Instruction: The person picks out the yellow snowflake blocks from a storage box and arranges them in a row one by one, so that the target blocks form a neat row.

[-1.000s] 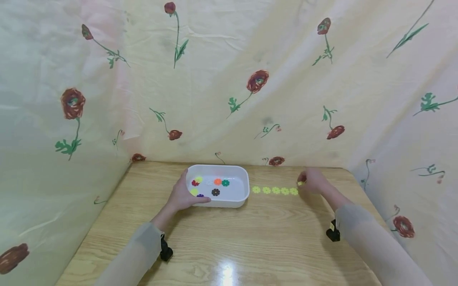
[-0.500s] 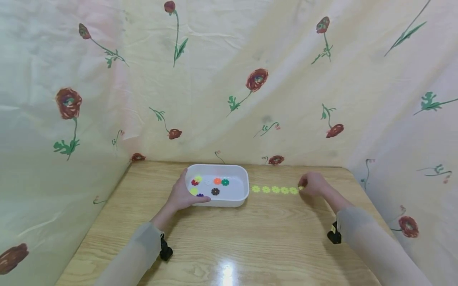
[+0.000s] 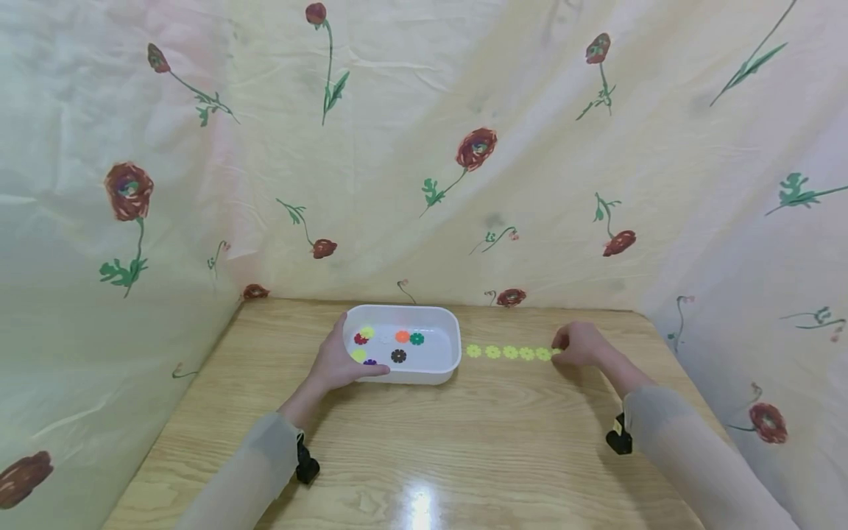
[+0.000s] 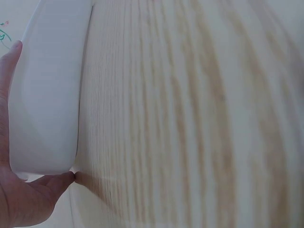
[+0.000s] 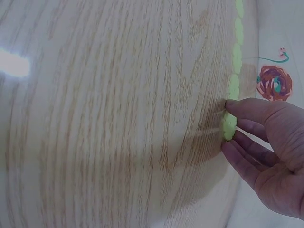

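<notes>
White tray [image 3: 424,377]: sits on a wood-grain table [image 3: 430,434] near its far edge, several flower-shaped pieces scattered inside.
Left hand [image 3: 336,362]: grips the tray at its left end, thumb along the front rim.
Right hand [image 3: 583,344]: pinches one yellow flower piece [image 5: 229,127] narrowly between thumb and fingertips, down at the tabletop.
Yellow row: five matching pieces [image 3: 510,352] run rightward from beside the tray; the pinched one is at the far right end, though whether it touches its neighbour cannot be told.
Tray colours: red [image 3: 360,340] against yellow [image 3: 367,333] at left, orange [image 3: 402,336] beside green [image 3: 417,338], dark brown [image 3: 398,357] in front, another yellow and a purple [image 3: 369,363] near the left thumb.
Backdrop: pale cloth [image 3: 391,162] printed with red flowers.
</notes>
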Demonstrator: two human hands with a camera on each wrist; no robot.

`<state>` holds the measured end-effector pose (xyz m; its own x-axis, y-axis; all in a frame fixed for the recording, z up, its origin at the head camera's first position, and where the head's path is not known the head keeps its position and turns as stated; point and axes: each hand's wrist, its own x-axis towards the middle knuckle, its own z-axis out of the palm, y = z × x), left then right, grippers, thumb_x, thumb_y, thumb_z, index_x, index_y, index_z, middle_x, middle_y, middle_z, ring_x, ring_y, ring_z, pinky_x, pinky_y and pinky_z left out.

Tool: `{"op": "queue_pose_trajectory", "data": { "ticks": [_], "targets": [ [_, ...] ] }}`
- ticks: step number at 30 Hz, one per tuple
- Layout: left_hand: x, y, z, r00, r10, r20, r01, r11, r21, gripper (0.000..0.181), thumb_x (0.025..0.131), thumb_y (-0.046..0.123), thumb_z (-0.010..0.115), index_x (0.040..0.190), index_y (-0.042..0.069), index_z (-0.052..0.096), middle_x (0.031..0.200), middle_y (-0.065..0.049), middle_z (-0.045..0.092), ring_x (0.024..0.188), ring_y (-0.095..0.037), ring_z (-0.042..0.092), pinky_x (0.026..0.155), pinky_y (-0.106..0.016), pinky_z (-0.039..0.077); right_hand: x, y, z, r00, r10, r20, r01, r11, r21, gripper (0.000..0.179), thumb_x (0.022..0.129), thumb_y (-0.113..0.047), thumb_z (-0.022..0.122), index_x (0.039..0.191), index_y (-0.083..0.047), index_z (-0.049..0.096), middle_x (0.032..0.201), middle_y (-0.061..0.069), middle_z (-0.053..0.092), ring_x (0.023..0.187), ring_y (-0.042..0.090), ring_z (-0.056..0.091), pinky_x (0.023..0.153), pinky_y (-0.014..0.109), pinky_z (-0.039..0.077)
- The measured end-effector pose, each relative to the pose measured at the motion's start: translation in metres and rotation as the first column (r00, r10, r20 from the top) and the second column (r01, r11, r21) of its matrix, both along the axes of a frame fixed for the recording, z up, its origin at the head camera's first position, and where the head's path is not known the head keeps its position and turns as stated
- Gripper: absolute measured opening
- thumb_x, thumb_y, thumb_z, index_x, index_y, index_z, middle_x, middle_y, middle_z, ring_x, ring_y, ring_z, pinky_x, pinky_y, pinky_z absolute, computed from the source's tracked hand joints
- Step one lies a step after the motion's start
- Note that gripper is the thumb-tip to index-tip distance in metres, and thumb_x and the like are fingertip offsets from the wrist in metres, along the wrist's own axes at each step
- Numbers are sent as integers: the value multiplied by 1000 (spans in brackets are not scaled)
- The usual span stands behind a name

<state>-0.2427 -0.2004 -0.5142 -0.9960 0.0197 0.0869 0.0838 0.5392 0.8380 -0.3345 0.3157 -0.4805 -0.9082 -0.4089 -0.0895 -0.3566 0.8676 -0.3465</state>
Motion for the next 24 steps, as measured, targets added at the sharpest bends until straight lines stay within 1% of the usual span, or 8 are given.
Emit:
{"op": "queue_pose_trajectory", "data": {
  "ticks": [4, 10, 14, 18, 21, 24],
  "targets": [
    [1, 1, 2, 1000, -1, -5, 1, 1000, 4, 132, 68, 43, 101, 167, 15, 20, 154, -13, 51, 132, -33, 55, 115, -59, 49, 0, 1, 0, 1000, -3, 0, 3, 1000, -3, 20, 81, -16, 86, 92, -1, 77, 85, 9, 73, 80, 20, 64, 75, 39, 56],
    [0, 2, 1, 1000, -1, -3, 1, 1000, 9, 130, 68, 40, 102, 167, 17, 20, 153, -12, 52, 131, -33, 56, 114, -58, 50, 0, 0, 2, 1000, -4, 5, 4, 1000, 12, 19, 82, -16, 84, 94, -1, 77, 87, 9, 73, 81, 21, 64, 76, 40, 56],
    [1, 2, 2, 1000, -3, -7, 3, 1000, 9, 128, 68, 39, 101, 166, 17, 21, 153, -13, 52, 130, -34, 56, 113, -58, 50, -7, -3, 6, 999, 6, -36, -5, 1000, 10, 16, 86, -15, 79, 94, -1, 76, 88, 11, 73, 81, 24, 66, 75, 42, 57],
    [1, 2, 3, 1000, -4, -8, 4, 1000, 7, 127, 69, 38, 101, 166, 16, 22, 153, -13, 52, 131, -35, 56, 113, -59, 50, -15, -12, 15, 998, -2, -67, 2, 1000, 3, 16, 92, -16, 75, 96, -1, 75, 92, 13, 74, 86, 28, 68, 81, 48, 58],
    [1, 2, 2, 1000, 0, -4, 0, 1000, 0, 128, 69, 40, 101, 166, 16, 21, 153, -12, 51, 131, -34, 55, 114, -59, 49, -21, -24, 26, 996, 0, -84, 0, 1000, -7, 16, 94, -16, 74, 97, -1, 76, 94, 14, 75, 88, 29, 69, 84, 52, 59],
    [1, 2, 2, 1000, 5, 4, -5, 1000, -8, 131, 68, 42, 101, 167, 16, 20, 154, -11, 51, 132, -33, 55, 115, -59, 49, -26, -39, 37, 994, 8, -108, -11, 1000, -19, 14, 94, -15, 73, 95, -1, 77, 93, 14, 76, 87, 30, 70, 84, 53, 59]
  ]
}}
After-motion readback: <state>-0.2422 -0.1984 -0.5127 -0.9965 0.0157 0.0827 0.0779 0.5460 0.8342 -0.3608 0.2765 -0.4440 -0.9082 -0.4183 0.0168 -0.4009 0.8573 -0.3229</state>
